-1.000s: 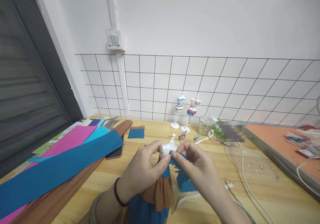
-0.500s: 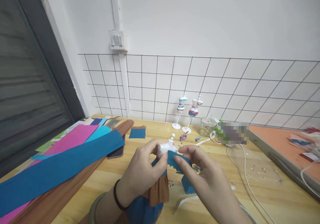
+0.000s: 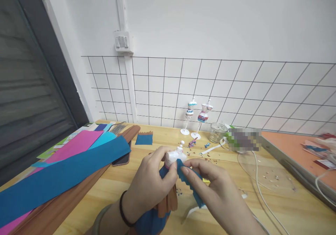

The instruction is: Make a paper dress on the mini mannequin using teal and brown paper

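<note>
Left hand point(image 3: 156, 179) round one mannequin point(image 3: 173, 156) — right hand point(image 3: 214, 184) in pinch on one blue strip point(image 3: 197, 196) — two mannequins point(image 3: 203, 114) behind

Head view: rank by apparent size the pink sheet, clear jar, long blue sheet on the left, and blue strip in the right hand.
1. Long blue sheet
2. Pink sheet, partly overlapped
Unranked: held blue strip and clear jar; the strip is nearer and partly hidden, so unsure.

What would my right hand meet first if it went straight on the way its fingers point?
Most likely the white mannequin: your right hand, pinching the blue strip, points toward it. The gap looks slight, but depth is unclear.
</note>
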Motion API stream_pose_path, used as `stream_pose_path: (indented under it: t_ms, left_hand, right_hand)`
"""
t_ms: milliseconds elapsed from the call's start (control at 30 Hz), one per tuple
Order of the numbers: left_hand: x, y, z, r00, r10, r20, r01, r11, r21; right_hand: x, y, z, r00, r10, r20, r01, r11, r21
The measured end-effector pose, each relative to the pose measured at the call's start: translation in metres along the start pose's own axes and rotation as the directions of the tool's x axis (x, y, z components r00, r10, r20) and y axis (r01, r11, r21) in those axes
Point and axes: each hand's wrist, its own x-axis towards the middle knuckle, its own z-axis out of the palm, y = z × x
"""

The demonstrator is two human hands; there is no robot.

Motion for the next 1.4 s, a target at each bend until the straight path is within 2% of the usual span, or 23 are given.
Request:
stream_pose_path:
  t_ms: [300, 433, 900, 1267, 1400]
  left_hand:
    - [-0.0011, 0.0007, -0.0004, 0.999, 0.035, -0.009, -0.034, 0.999, 0.037]
    - [-0.0012, 0.0009, -0.0004, 0.999, 0.047, -0.008, -0.047, 0.999, 0.011]
    - [-0.0027, 0.0033, 0.0, 1.0, 0.013, 0.013, -0.012, 0.998, -0.056]
    - [-0.0021, 0.0026, -0.0026, 0.999, -0.005, 0.037, 0.007, 0.998, -0.061]
    - [-0.001, 0.0012, -0.0022, 0.999, 0.007, 0.038, -0.004, 0.998, -0.062]
  right_hand:
    - [-0.0015, -0.0035, -0.0017, 0.984, -0.176, -0.032, 0.172, 0.98, -0.099]
    - [-0.0018, -0.001, -0.0008, 0.977, -0.207, -0.054, 0.199, 0.972, -0.127]
    - [0.001, 0.0021, -0.0009, 0.994, -0.076, -0.078, 0.069, 0.994, -0.084]
    - [0.0005, -0.001, -0.003, 0.998, -0.051, -0.036, 0.049, 0.996, -0.07]
    - [0.0011, 0.0, -0.0032, 0.996, -0.068, -0.056, 0.064, 0.995, -0.08]
